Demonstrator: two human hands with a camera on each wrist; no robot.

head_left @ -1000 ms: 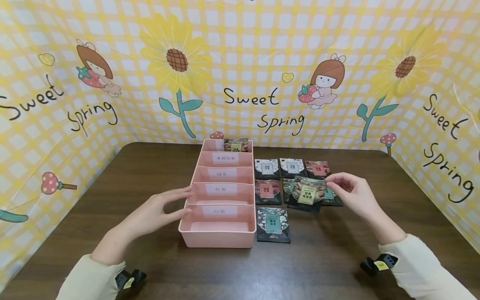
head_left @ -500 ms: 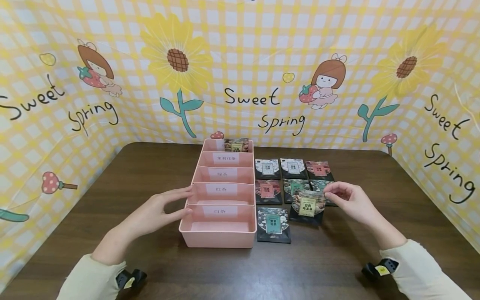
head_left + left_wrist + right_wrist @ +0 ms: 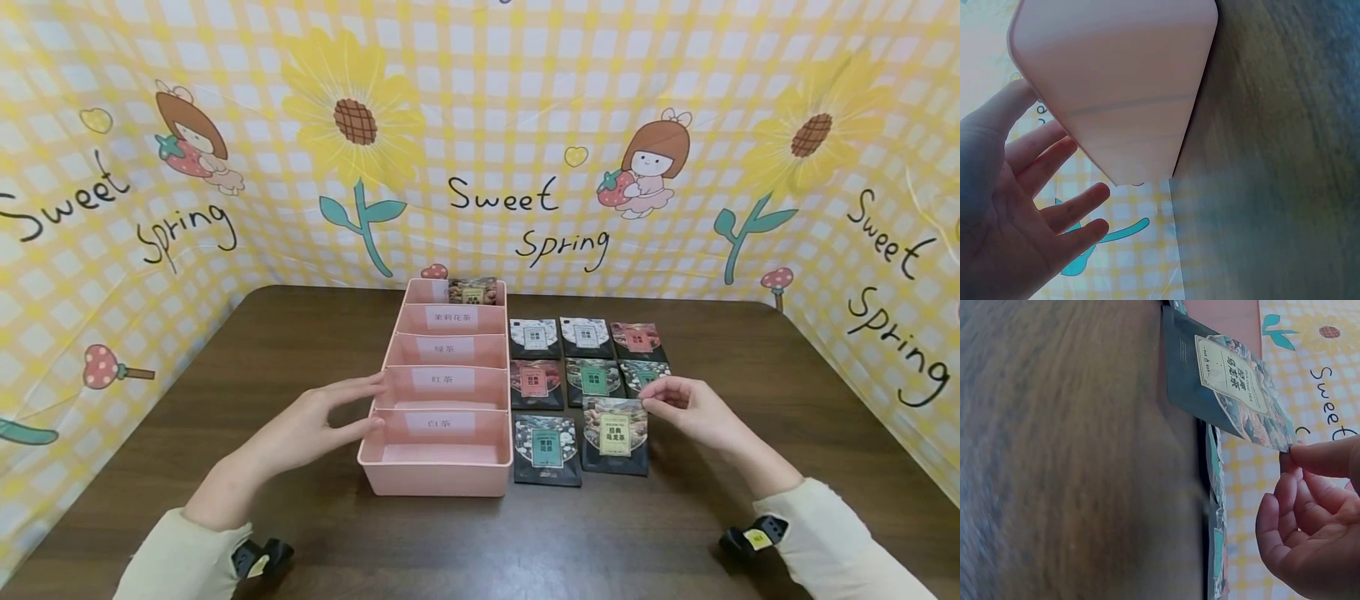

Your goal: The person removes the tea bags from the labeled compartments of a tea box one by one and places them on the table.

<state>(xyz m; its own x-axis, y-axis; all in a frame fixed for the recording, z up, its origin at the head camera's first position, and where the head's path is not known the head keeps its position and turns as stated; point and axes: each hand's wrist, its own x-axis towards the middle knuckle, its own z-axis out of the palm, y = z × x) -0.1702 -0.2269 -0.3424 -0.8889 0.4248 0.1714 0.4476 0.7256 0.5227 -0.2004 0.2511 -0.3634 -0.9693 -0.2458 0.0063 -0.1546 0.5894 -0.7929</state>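
Observation:
My right hand [image 3: 701,417] pinches the top right corner of a dark tea sachet [image 3: 615,437] with a yellow label. In the right wrist view this sachet [image 3: 1232,381] is tilted, its pinched corner raised above the table. It sits beside a teal-labelled sachet [image 3: 547,450]. My left hand [image 3: 307,425] touches the left rim of a pink divided box [image 3: 435,479] with thumb and fingertips, the other fingers loosely extended along its outside in the left wrist view. A yellow-labelled sachet [image 3: 472,292] stands in the box's rearmost compartment.
Right of the box lie two white sachets [image 3: 535,337], red-labelled sachets [image 3: 636,340] and green-labelled sachets [image 3: 595,381] in rows on the brown table [image 3: 300,550]. White paper labels [image 3: 440,423] mark the compartments. A yellow checked cloth [image 3: 495,125] surrounds the table.
My right hand has brought the yellow-labelled sachet toward me, from over the green-labelled sachets to a spot beside the teal-labelled one. The left hand and the box have stayed put.

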